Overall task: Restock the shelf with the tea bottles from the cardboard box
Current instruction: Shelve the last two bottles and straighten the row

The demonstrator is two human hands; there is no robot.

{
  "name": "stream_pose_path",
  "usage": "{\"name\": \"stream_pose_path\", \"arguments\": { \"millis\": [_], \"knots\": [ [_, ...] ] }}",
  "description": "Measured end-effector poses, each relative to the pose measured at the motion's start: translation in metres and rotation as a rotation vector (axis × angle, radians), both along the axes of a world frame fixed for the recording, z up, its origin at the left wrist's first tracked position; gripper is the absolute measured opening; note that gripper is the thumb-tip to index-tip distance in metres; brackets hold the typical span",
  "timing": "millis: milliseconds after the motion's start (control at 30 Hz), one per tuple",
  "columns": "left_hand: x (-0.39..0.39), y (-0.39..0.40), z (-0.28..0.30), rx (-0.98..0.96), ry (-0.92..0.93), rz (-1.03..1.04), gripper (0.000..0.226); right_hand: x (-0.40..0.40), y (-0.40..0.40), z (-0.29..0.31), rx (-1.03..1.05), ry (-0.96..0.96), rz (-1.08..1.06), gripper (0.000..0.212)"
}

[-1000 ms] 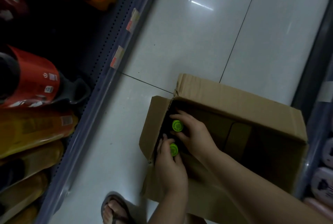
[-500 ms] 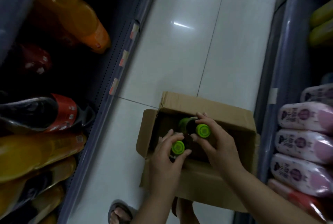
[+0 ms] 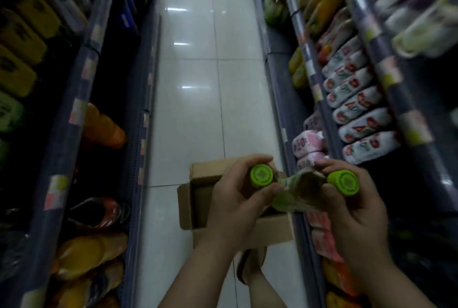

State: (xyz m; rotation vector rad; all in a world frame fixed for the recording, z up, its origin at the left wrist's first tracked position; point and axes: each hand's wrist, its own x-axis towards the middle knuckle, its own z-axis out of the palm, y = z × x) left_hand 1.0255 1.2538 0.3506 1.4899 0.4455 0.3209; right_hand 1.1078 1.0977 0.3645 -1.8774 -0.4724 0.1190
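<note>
Tea bottles are now up out of the carton: half a second ago we had them only just clear of its mouth, a second ago our fingers were on the caps inside, and our view has swung from looking down at the floor to looking along the aisle.

Shelving runs down both sides. The shelf on the right (image 3: 319, 99) carries rows of pale packs and orange drinks; the left shelf (image 3: 74, 114) holds orange, yellow and red bottles. Which bay the tea belongs in we cannot tell from here.

Below our hands the cardboard box (image 3: 195, 208) sits open on the white floor tiles (image 3: 198, 109), just beside the right-hand unit. What remains inside is hidden.

Our left hand (image 3: 238, 206) is wrapped around one tea bottle (image 3: 261, 175), fingers closed on its neck under the green cap. Our right hand (image 3: 357, 211) clasps the second bottle (image 3: 343, 182) the same way, its green label blurred between the hands.

So we judge the pick done, and placing on a shelf comes next. The bottles sit close together and could knock.
</note>
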Motion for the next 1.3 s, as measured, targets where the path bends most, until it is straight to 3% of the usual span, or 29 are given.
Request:
{"name": "stream_pose_path", "arguments": {
  "millis": [100,200,300,567,700,1000,1300],
  "knots": [
    [-0.020,-0.024,0.074,0.060,-0.106,-0.139,0.029,-0.038,-0.029,0.074,0.059,-0.085,-0.122,0.024],
    [-0.044,-0.055,0.150,-0.008,-0.159,-0.233,0.028,-0.079,-0.062,0.142,0.081,-0.153,-0.238,0.026],
    [-0.062,-0.089,0.216,0.003,-0.241,-0.346,0.022,-0.120,-0.104,0.204,0.062,-0.251,-0.370,0.017],
    [-0.099,-0.223,0.334,0.079,-0.392,-0.870,0.023,-0.233,-0.236,0.329,0.104,-0.358,-0.731,0.024],
    [-0.120,-0.302,0.372,0.058,-0.491,-1.062,0.025,-0.286,-0.304,0.365,0.053,-0.377,-0.920,0.033],
    [-0.187,-0.483,0.417,-0.007,-0.637,-1.360,0.024,-0.397,-0.443,0.400,-0.017,-0.431,-1.183,0.029],
    [-0.258,-0.610,0.421,-0.071,-0.682,-1.448,0.022,-0.476,-0.551,0.402,-0.100,-0.473,-1.329,0.036]
  ]
}}
